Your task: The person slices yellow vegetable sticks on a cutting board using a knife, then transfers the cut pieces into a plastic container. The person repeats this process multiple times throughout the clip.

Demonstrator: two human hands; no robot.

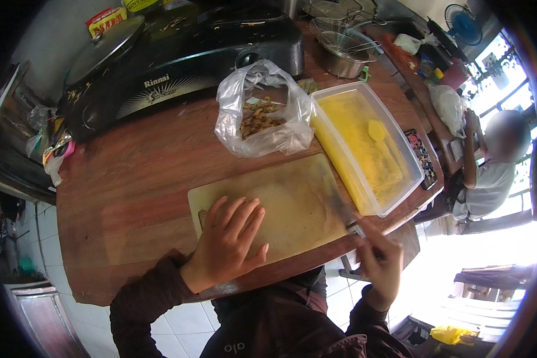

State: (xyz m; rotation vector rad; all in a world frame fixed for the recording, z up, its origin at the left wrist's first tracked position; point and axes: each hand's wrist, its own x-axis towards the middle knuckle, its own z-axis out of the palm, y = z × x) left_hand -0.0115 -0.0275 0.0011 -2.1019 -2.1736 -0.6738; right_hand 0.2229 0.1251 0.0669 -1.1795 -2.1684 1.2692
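My left hand rests on the left part of a worn, pale cutting board, its fingers spread and nothing in its hold. A knife is gripped by its handle in my right hand at the board's right edge; its blade is blurred over the board. Beside the board stands a clear plastic container with yellow contents, a yellow slice lying on top. Behind the board, an open plastic bag shows brown pieces inside, too small to name.
A black Rinnai gas stove stands at the back, a lid leaning on it. A wire strainer sits over a metal pot. By the container lies a patterned phone case. Another person is at the far right.
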